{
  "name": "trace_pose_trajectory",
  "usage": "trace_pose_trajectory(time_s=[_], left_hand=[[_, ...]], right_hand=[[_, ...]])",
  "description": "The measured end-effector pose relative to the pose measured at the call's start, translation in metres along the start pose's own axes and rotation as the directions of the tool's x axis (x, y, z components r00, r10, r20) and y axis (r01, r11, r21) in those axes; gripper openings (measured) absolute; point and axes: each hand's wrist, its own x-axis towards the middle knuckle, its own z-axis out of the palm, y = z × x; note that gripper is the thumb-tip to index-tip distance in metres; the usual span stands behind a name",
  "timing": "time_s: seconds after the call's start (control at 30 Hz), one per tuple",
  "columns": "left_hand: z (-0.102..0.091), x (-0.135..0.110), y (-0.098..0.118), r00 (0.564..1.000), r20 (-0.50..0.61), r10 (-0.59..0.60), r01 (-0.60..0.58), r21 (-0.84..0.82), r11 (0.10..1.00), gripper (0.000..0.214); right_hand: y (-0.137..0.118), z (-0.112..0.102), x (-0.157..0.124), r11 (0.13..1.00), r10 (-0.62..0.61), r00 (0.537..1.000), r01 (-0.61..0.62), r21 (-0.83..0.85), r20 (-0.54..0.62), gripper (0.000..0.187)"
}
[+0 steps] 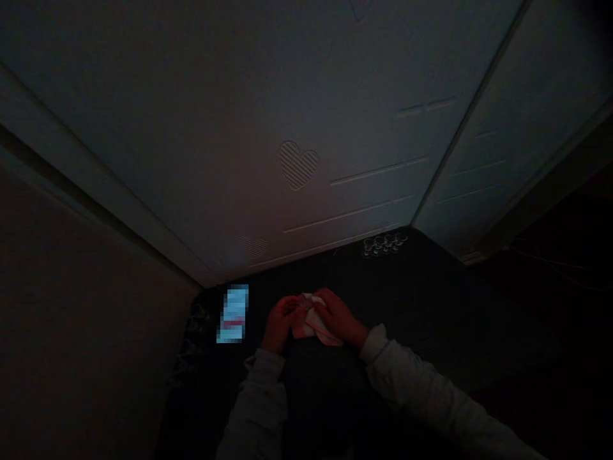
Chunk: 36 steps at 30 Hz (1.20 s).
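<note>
- Pale panelling (215, 128), pressed with a striped heart relief (299, 166), rises behind the pink-and-white cloth (312, 327) in very dim light; a dark tabletop (454, 313) spreads beneath and around it.
- Low over that top, between both hands, the cloth is bunched in its upper part, with a loose corner hanging toward the right. A faint glint at its upper left may be a small clear piece; it is too dark to be sure.
- Left of the cloth, the left hand (276, 324) curls its fingers in against the edge; whether they pinch fabric or the glinting piece, I cannot tell.
- On its right, the right hand (341, 319) folds over the upper part, thumb and fingers pinching the fabric.
- Well beyond the cloth, to its right, small clear glasses (384, 244) stand grouped by the panelling. Nearer on its left lies a lit, blurred-out rectangle (233, 314), with more clear pieces (192, 326) past it.
- Judging by its folds, the fabric should be light, limp and hard to damage; a bunched fold near the middle offers the surest hold, since the loose corner would flop. Anything glassy inside would likely be slippery and fragile, better cupped through cloth than squeezed.
</note>
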Motion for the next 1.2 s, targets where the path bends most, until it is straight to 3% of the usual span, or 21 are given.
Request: trace_pose_trajectory(time_s=[0.13, 0.37, 0.53, 0.77, 0.9, 1.03, 1.2], left_hand=[[0.0, 0.0, 0.001, 1.0, -0.017, 0.009, -0.009, -0.009, 1.0, 0.026], [-0.002, 0.0, 0.001, 0.998, -0.062, -0.017, 0.014, -0.038, 0.999, 0.03], [-0.003, -0.001, 0.001, 0.999, -0.049, -0.02, 0.019, -0.024, 1.0, 0.032], [-0.003, -0.001, 0.001, 0.999, -0.034, -0.021, 0.022, 0.035, 0.999, 0.03], [-0.003, -0.002, 0.002, 0.999, -0.039, -0.004, 0.006, 0.041, 0.999, 0.03], [-0.003, -0.002, 0.003, 1.0, -0.027, -0.008, 0.008, 0.013, 1.0, 0.031], [-0.004, -0.001, 0.0, 1.0, -0.027, 0.004, -0.004, 0.0, 1.0, 0.031]], right_hand=[[0.003, 0.001, 0.001, 0.998, -0.049, 0.999, 0.05, 0.031, -0.016, 0.017], [-0.001, -0.001, -0.001, 0.998, -0.057, 0.995, 0.059, -0.019, 0.087, 0.022], [-0.006, -0.002, 0.0, 0.989, 0.003, 0.987, 0.02, -0.143, 0.161, 0.015], [-0.009, -0.001, 0.0, 0.965, 0.096, 0.981, -0.05, -0.258, 0.168, 0.023], [-0.008, 0.0, 0.0, 0.969, 0.136, 0.98, -0.102, -0.226, 0.142, 0.021], [-0.006, 0.001, 0.0, 0.982, 0.174, 0.981, -0.167, -0.085, 0.087, 0.019], [-0.008, -0.003, -0.001, 0.986, 0.153, 0.983, -0.158, 0.053, 0.099, 0.024]])
